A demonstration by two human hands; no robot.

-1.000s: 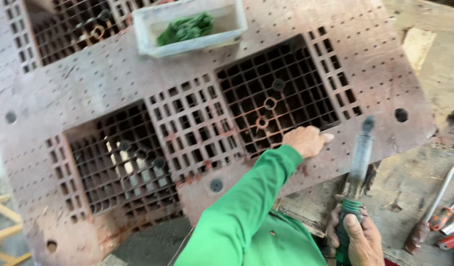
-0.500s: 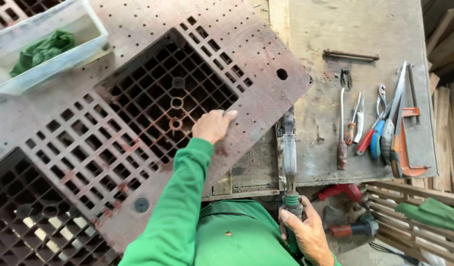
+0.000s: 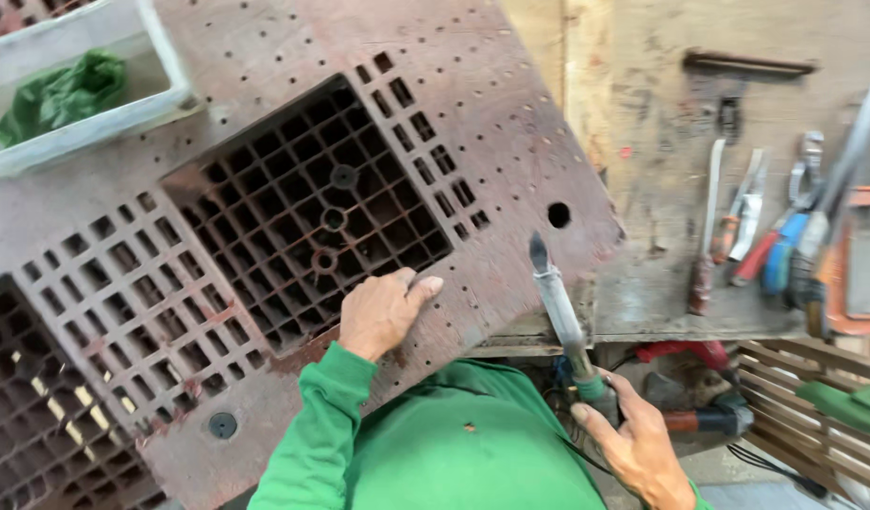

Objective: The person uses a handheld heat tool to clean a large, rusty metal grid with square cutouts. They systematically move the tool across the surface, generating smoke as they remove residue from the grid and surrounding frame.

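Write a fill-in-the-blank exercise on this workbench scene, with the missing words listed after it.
1. The left hand lies flat on the reddish-brown ____ pallet.
2. The right hand grips a soldering-iron-like tool by its ____ handle.
3. The white tray on the pallet holds a crumpled ____ cloth.

Missing words: plastic; green; green

Plastic pallet: reddish-brown, matt, dusty, scuffed, gridded. Soldering iron: dull grey metal shaft, green plastic grip. Worktop: bare wood, rough, stained. Tray: translucent whitish plastic, grimy. Sleeve: green knit cloth, matt.
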